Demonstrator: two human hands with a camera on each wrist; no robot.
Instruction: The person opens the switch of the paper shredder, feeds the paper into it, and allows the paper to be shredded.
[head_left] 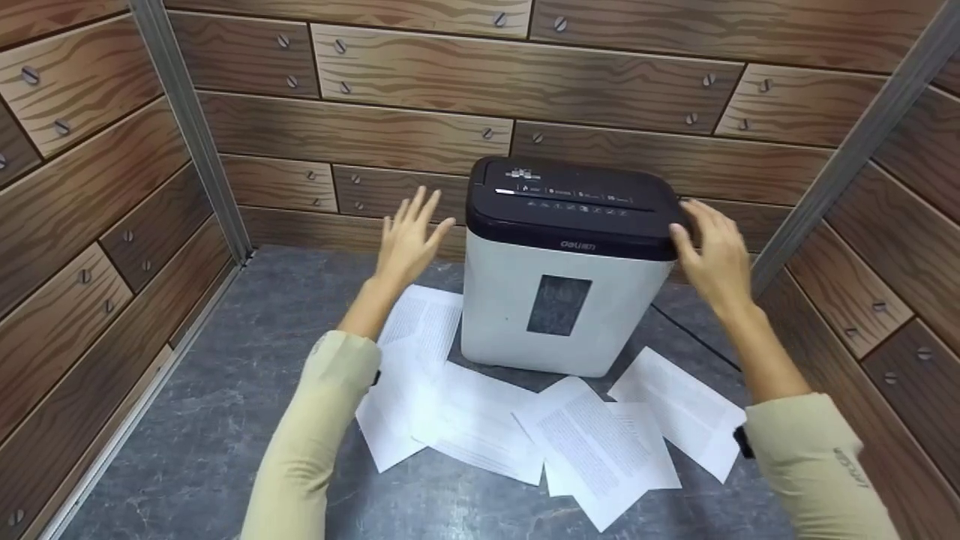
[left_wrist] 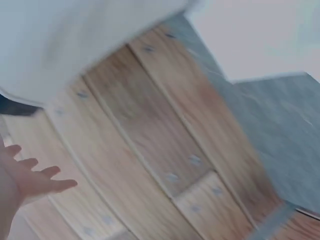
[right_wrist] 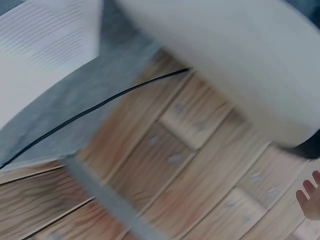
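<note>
A white paper shredder [head_left: 499,307] with a dark lid [head_left: 570,206] stands upright in the head view. My left hand [head_left: 407,238] is raised just left of the lid, fingers spread and apart from it. In the left wrist view the same left hand [left_wrist: 30,177] shows straight fingers below the shredder's pale side [left_wrist: 75,45]. On the other side, my right hand [head_left: 712,251] has its thumb and fingertips right at the lid's right edge. Only a few fingertips of the right hand [right_wrist: 311,197] show in the right wrist view, near the dark lid rim.
Several printed sheets [head_left: 480,420] lie spread on the grey table [head_left: 225,390] in front of and beside the shredder. A black cord [head_left: 697,337] runs from behind it toward the right. Wood-patterned walls [head_left: 412,75] enclose the back and both sides.
</note>
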